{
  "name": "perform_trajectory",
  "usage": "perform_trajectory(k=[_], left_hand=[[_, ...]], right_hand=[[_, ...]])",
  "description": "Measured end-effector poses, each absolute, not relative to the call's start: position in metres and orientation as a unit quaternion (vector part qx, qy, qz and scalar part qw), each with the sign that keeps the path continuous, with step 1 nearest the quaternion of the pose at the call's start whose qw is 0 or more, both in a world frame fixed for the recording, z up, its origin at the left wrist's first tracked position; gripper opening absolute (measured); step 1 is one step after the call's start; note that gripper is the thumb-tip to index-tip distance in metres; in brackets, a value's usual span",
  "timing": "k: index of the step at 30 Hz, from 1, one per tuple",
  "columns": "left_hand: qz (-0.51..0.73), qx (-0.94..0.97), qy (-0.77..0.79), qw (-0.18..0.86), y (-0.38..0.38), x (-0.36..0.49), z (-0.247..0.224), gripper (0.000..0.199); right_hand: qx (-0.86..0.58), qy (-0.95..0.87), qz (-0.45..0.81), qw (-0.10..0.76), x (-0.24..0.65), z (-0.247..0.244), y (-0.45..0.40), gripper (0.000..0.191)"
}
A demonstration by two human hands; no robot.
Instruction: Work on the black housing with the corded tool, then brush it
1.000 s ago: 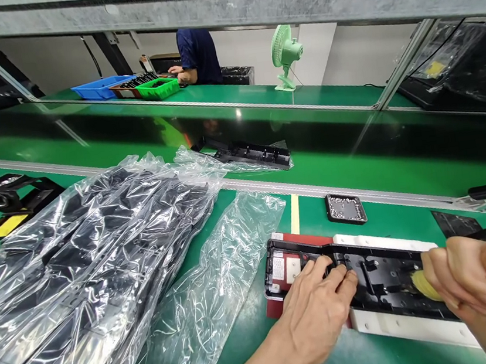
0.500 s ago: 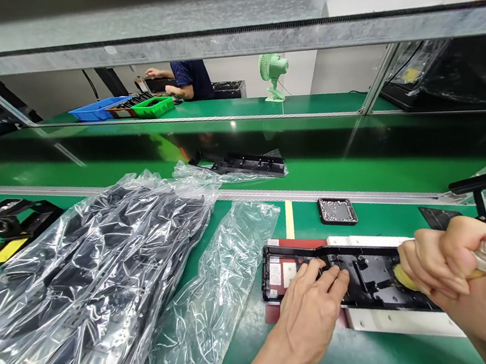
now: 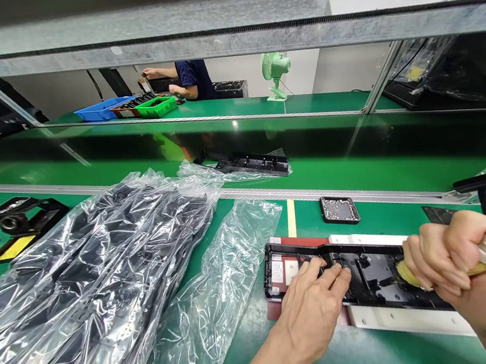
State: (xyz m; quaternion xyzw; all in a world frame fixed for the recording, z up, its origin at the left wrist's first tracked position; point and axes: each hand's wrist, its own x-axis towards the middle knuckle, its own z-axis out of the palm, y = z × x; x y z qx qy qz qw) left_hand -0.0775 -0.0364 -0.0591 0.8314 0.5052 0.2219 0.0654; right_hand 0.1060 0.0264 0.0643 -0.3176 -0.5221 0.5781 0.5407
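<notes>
A long black plastic housing (image 3: 371, 272) lies with its inside up on a red and white fixture (image 3: 402, 320). My left hand (image 3: 314, 309) rests on the housing's left half, fingers apart and pressing on it. At its right part, my right hand (image 3: 470, 266) is wrapped round a tool with a yellow and clear handle (image 3: 407, 274), which slants down into the housing. The tool's tip is hidden. Behind the housing sits a small black tray (image 3: 339, 210) of tiny metal parts.
Plastic-wrapped black parts (image 3: 96, 282) and a clear bag (image 3: 227, 272) cover the left side. Another black part (image 3: 258, 163) lies behind the metal rail. A black stand (image 3: 21, 218) is far left. Across, a person (image 3: 192, 79) works near bins and a green fan (image 3: 275, 75).
The whole view has shifted slightly. Both hands keep nearly the same places on the housing and the tool, with the right hand's grip barely altered.
</notes>
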Motion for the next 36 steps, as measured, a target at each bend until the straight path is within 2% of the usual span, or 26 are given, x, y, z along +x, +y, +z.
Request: perform_trajectory(k=[18, 26, 33, 36], left_hand=[[0.218, 0.834, 0.503, 0.059, -0.036, -0.079, -0.061, 0.047], [0.211, 0.833, 0.507, 0.066, -0.038, -0.079, -0.065, 0.05], [0.218, 0.837, 0.498, 0.06, -0.037, -0.079, -0.062, 0.049], [0.22, 0.835, 0.501, 0.059, -0.037, -0.079, -0.062, 0.049]], right_hand=[[-0.255, -0.558, 0.63, 0.476, 0.122, 0.063, 0.029, 0.04], [-0.286, -0.563, 0.58, 0.515, 0.118, 0.057, 0.031, 0.044], [-0.247, -0.601, 0.585, 0.486, 0.126, 0.057, 0.031, 0.042], [-0.259, -0.562, 0.581, 0.529, 0.137, 0.054, 0.037, 0.047]])
